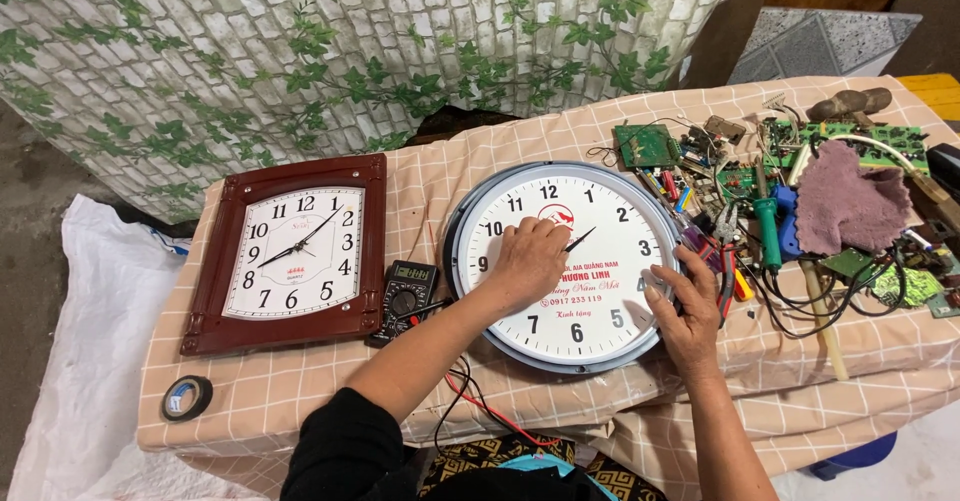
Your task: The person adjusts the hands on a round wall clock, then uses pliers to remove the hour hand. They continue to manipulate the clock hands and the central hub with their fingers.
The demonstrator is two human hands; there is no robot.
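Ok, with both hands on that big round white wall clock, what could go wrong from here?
The left hand lies flat on the round white clock beside its thin black hands, which might bend. The right hand grips the rim near the crowded hand tools, so it could snag them.

My view is evenly lit and soft, shadows faint under my arms; the edges bow slightly, and the far clutter perhaps blurs.
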